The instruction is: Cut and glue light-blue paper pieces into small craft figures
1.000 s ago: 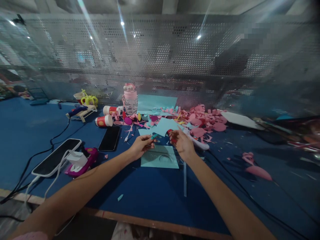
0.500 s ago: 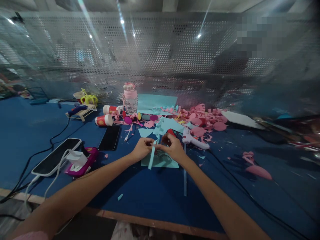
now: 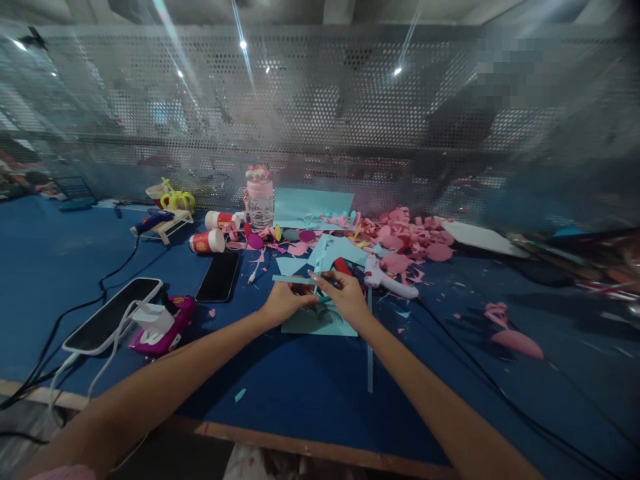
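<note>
My left hand (image 3: 285, 303) and my right hand (image 3: 344, 297) meet over a light blue paper sheet (image 3: 320, 322) lying on the blue table (image 3: 300, 387). Both pinch a narrow light blue paper strip (image 3: 293, 280), which lies level and sticks out to the left above my left fingers. Red-handled scissors (image 3: 342, 265) lie on the table just behind my right hand. More light blue paper (image 3: 336, 252) lies beyond them.
A white glue gun (image 3: 387, 281) lies right of my hands, its cable running toward me. Pink paper scraps (image 3: 407, 243) pile behind. A black phone (image 3: 219, 276), a white device (image 3: 113, 313), two paper cups (image 3: 207, 242) and a pink-lidded bottle (image 3: 261, 197) stand left. A perforated metal screen (image 3: 320, 120) backs the table.
My right hand has left the red scissors on the table and joined my left hand. The blue strip, hanging down half a second ago, is now turned level.
</note>
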`<state>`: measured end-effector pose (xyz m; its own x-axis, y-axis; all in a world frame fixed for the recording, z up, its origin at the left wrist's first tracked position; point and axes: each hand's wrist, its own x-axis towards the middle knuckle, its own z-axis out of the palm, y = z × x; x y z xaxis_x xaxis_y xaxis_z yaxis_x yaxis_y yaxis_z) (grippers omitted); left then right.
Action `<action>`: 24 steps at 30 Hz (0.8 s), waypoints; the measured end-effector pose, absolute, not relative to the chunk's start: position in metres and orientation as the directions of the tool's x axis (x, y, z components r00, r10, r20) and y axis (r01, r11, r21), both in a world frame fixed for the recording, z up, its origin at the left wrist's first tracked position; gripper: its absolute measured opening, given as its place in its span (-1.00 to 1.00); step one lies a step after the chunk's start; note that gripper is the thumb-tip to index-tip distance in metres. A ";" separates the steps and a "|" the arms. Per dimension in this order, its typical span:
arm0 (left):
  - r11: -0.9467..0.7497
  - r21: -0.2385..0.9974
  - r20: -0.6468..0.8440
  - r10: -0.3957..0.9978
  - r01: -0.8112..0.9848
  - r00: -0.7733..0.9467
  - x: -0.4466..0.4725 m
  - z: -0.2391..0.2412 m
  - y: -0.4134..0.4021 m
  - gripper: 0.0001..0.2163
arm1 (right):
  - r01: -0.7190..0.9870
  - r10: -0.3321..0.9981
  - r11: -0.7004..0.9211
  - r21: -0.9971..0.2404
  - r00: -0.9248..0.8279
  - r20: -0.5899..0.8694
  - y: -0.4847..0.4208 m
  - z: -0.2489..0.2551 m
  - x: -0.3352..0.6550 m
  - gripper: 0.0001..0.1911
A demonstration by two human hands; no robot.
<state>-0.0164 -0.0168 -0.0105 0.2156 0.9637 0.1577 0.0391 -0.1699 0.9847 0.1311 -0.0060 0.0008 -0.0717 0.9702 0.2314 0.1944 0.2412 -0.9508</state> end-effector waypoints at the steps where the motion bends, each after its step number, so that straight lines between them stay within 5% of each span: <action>1: -0.195 0.978 0.173 0.960 0.080 0.221 -0.018 -0.010 -0.017 -0.77 | 0.158 0.973 0.230 -0.960 -0.054 0.224 -0.005 0.000 0.131 -0.66; 6: -0.309 0.948 0.298 0.946 0.080 0.130 -0.026 -0.007 -0.016 -0.70 | -0.001 0.967 0.249 -0.968 -0.053 0.249 -0.002 0.000 0.136 -0.69; 13: -0.222 0.972 0.229 0.970 -0.078 0.086 -0.026 -0.012 -0.006 -0.73 | -0.021 0.987 0.067 -0.998 -0.147 0.069 -0.003 0.000 0.137 -0.51; 24: -0.144 0.967 0.155 0.987 -0.211 0.035 -0.023 -0.011 -0.006 -0.69 | -0.119 0.988 0.107 -0.987 -0.096 0.119 0.000 0.001 0.141 -0.54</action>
